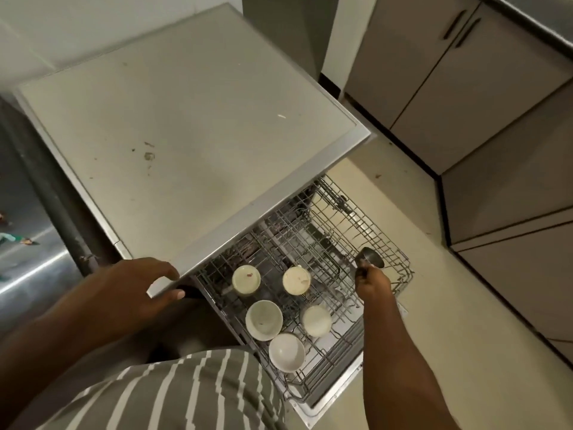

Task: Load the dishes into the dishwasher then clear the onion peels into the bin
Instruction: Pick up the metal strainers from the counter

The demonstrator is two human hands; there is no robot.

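Steel-edged tabletop (186, 119) fills most of the view, worn pale top w/ a few crumbs & stains, nothing standing on it that I can make out. Under its near-right corner the wire rack (381, 243) of the dishwasher is pulled out over the pale floor (465, 305); grey cupboards (449, 72) stand to the right, well apart from the work.

Step in hand, as I read it: loading dishes, not the peels yet. Five pale bowls sit in the near-left part of the rack: two further back (246, 280) & (296, 280), two in the middle (264, 319) & (316, 321), one nearest (286, 352). Far-right part of the rack is bare wire.

Left hand (130, 293) rests on the tabletop's near corner, fingers curled over the edge, thumb under it; looks like bracing. Right hand (372, 283) is over the right side of the rack, grip clenched round the handle of a small metal cup (370, 259), held just above the wires; can't tell if it touches them.

Next move, prob.: lower the cup into a free slot on the right, mouth tipped down so it drains, then let go. Needs care w/ the tines so it seats & doesn't topple. Onion peels & bin not in view; that part appears not yet begun.
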